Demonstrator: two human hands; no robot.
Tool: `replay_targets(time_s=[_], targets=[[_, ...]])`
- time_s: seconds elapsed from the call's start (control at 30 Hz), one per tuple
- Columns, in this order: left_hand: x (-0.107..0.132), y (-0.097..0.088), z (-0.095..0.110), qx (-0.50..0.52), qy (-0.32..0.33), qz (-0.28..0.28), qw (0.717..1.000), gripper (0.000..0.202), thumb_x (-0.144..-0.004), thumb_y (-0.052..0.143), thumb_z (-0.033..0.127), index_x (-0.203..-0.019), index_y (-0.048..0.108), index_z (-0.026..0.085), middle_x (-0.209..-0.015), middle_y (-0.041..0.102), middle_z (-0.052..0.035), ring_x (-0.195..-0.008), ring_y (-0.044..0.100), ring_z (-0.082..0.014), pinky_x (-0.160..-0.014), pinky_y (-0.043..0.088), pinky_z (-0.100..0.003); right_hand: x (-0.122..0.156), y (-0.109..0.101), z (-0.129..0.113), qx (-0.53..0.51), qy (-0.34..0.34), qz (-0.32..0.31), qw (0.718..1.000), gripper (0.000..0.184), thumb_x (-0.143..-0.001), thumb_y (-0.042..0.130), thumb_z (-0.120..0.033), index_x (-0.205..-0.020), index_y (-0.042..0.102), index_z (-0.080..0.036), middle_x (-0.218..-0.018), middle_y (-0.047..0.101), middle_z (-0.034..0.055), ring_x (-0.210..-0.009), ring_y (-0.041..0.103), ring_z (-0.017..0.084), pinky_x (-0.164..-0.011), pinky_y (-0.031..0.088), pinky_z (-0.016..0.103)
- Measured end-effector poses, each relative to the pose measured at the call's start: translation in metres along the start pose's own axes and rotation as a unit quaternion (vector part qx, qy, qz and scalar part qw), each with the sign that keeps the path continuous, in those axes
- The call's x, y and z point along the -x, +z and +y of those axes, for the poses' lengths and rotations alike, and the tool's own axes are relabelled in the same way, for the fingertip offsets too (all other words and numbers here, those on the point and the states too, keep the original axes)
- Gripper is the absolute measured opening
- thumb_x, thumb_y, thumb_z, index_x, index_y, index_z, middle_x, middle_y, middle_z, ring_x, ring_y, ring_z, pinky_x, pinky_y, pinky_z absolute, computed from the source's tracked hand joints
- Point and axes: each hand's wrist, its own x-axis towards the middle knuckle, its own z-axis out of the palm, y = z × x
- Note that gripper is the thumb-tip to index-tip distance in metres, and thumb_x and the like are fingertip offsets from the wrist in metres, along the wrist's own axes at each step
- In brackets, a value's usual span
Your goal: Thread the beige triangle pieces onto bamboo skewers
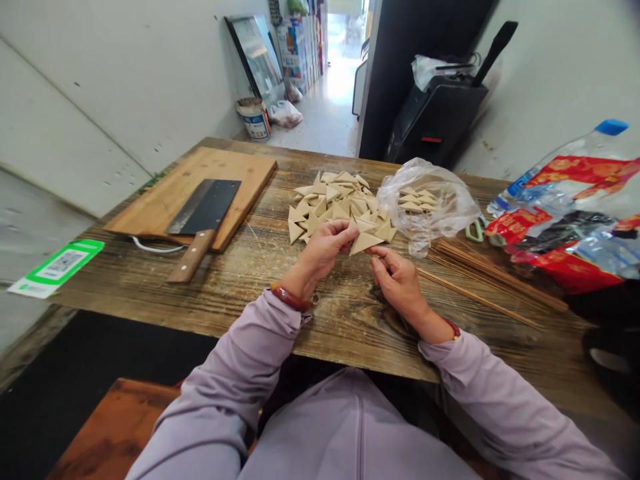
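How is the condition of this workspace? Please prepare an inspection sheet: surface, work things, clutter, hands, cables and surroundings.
Surface: wooden table, grain and marks visible.
Work things: pile of tan triangles; loose sticks farther right; more triangles on sticks at a clear bag.
Clutter: board with cleaver on it, handle reaching past the board's edge; bottle and red packaging at right.
Hands: left hand holds a triangle; right hand has fingertips by its lower edge, grip unclear.
Cables: nothing seen on the table.
Surroundings: bucket and white bag on the floor beyond.
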Motion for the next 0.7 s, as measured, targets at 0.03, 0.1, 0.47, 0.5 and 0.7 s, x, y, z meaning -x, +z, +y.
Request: replay_targets(time_s=[0.03, 0.1, 0.47, 0.5, 0.7], targets=[[0.0002, 0.0006, -0.0002, 0.015, -0.007, 0.004, 1.000, 0.024, -0.070, 0.083, 0.031, -0.069, 0.068, 0.012, -0.064, 0.059, 0.0001, -0.055, 0.045, -0.0059, -0.052, 0.032, -0.021, 0.0001, 0.0000, -0.0005, 0.003, -0.003, 0.001, 1.000, 0.031, -0.091, 0.051, -0.035, -0.109, 0.068, -0.016, -0.062, 0.059, -0.0011, -0.054, 0.052, 0.013, -0.054, 0.039, 0.026], [0.0004, 0.0012, -0.0001, 0.041, -0.022, 0.011, 0.999, 0.021, -0.070, 0.083, 0.028, -0.071, 0.069, 0.012, -0.065, 0.061, -0.0003, -0.055, 0.048, -0.0058, -0.053, 0.035, -0.020, 0.0004, 0.0000, -0.0010, 0.009, -0.007, 0.001, 1.000, 0.032, -0.091, 0.050, -0.034, -0.110, 0.069, -0.016, -0.064, 0.062, 0.0002, -0.057, 0.055, 0.014, -0.055, 0.040, 0.027], [-0.0009, -0.0033, 0.0087, 0.090, -0.005, 0.055, 0.994, 0.024, -0.071, 0.081, 0.021, -0.064, 0.060, 0.013, -0.061, 0.051, 0.0034, -0.053, 0.045, -0.0037, -0.051, 0.036, -0.018, 0.0039, 0.0017, 0.0018, 0.019, -0.019, -0.009, 1.000, 0.032, -0.092, 0.050, -0.033, -0.111, 0.070, -0.017, -0.070, 0.068, 0.0034, -0.068, 0.064, 0.019, -0.061, 0.047, 0.029], [-0.0010, -0.0035, 0.0091, 0.093, -0.003, 0.057, 0.994, 0.024, -0.071, 0.080, 0.021, -0.064, 0.059, 0.013, -0.061, 0.051, 0.0037, -0.053, 0.044, -0.0036, -0.051, 0.036, -0.018, 0.0038, 0.0016, 0.0013, 0.020, -0.021, -0.009, 1.000, 0.031, -0.092, 0.051, -0.033, -0.110, 0.070, -0.017, -0.070, 0.068, 0.0032, -0.068, 0.064, 0.019, -0.061, 0.047, 0.030], [-0.0028, -0.0058, 0.0089, 0.120, 0.007, 0.070, 0.990, 0.021, -0.071, 0.080, 0.019, -0.068, 0.060, 0.014, -0.063, 0.053, 0.0043, -0.054, 0.045, -0.0032, -0.052, 0.036, -0.017, 0.0041, 0.0018, 0.0006, 0.016, -0.022, -0.013, 1.000, 0.032, -0.092, 0.050, -0.032, -0.110, 0.070, -0.016, -0.070, 0.067, 0.0035, -0.068, 0.065, 0.019, -0.061, 0.047, 0.030]])
